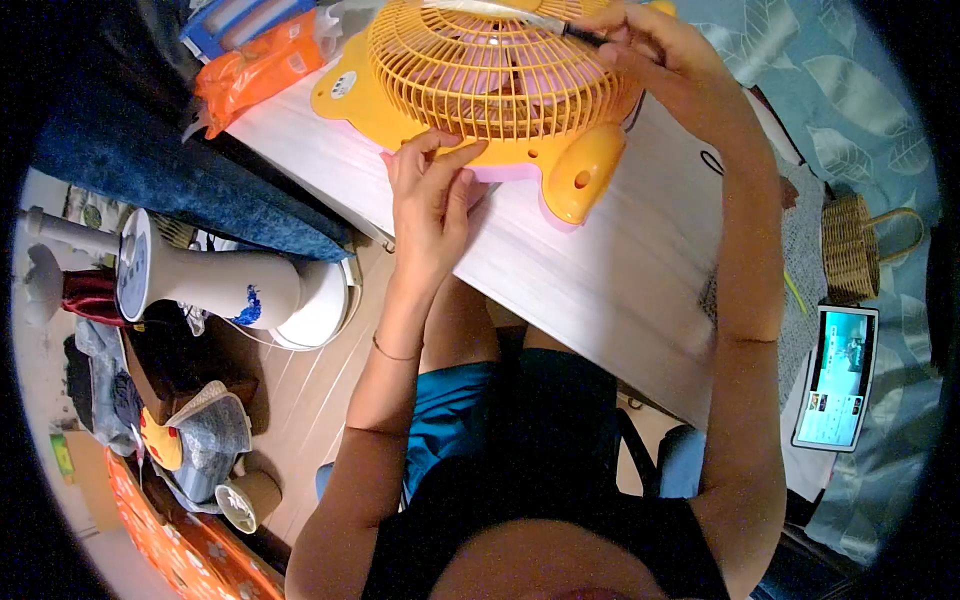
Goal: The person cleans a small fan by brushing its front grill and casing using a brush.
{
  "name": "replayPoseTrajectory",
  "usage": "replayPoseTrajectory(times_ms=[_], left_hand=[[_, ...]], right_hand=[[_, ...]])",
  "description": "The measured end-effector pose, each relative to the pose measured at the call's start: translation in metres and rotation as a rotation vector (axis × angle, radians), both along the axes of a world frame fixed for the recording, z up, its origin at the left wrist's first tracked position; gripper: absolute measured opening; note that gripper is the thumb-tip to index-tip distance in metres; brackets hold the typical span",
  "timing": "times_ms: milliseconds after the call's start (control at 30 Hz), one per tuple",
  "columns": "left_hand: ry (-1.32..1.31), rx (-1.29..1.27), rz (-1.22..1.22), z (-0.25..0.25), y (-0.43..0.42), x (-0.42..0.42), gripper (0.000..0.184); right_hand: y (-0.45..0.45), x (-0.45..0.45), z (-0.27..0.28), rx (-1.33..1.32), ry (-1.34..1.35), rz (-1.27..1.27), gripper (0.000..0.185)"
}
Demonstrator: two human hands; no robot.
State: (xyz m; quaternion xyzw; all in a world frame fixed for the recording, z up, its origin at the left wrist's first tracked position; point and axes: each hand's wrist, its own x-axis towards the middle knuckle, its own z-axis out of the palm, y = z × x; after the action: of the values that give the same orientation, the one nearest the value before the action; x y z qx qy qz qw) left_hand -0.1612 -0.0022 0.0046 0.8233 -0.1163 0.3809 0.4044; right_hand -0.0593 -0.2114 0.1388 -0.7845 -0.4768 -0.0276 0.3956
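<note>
A yellow fan (500, 75) with a round wire-like grille and a pink underside lies face up on the white table. My left hand (432, 195) is at its near edge, fingers bent over the yellow rim and thumb by the pink side, holding it. Above the grille's right side, my right hand (675, 60) pinches the black handle of a slim tool (583, 36). The tool's long, pale head reaches left across the top of the grille; whether it is a blade or a brush I cannot tell. A rounded yellow foot (585, 178) juts from the fan's near right.
An orange plastic packet (260, 80) lies left of the fan. Along the table's right side are a wicker basket (848, 250), a grey cloth (795, 330) and a lit phone-like screen (836, 378). A white pedestal-shaped object (220, 275) stands beyond the table's left edge.
</note>
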Motion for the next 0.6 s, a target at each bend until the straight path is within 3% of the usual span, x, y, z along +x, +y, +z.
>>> replayPoseTrajectory(times_ms=[33,133,233,333,433,533,600], left_hand=[[0.000,-0.001,0.001,-0.001,0.000,0.000,0.021],[-0.001,0.000,0.001,-0.001,0.000,0.001,0.021],[0.015,-0.014,-0.001,-0.001,0.000,0.000,0.021],[0.036,-0.012,0.002,-0.001,0.000,0.000,0.022],[0.032,0.000,-0.001,0.002,0.000,0.000,0.022],[0.032,-0.016,-0.009,0.001,0.002,0.000,0.022],[0.051,-0.020,-0.009,0.002,0.004,0.000,0.022]], right_hand=[[0.000,0.005,-0.002,0.025,-0.078,-0.090,0.018],[0.001,0.001,-0.011,-0.028,0.090,-0.066,0.020],[-0.002,-0.003,-0.009,-0.114,0.292,0.093,0.026],[-0.001,-0.006,-0.007,-0.275,0.083,0.186,0.030],[-0.003,-0.010,0.005,-0.272,0.136,0.147,0.029],[-0.007,0.016,-0.003,0.086,0.007,-0.009,0.030],[-0.011,0.025,-0.012,0.017,-0.145,-0.081,0.028]])
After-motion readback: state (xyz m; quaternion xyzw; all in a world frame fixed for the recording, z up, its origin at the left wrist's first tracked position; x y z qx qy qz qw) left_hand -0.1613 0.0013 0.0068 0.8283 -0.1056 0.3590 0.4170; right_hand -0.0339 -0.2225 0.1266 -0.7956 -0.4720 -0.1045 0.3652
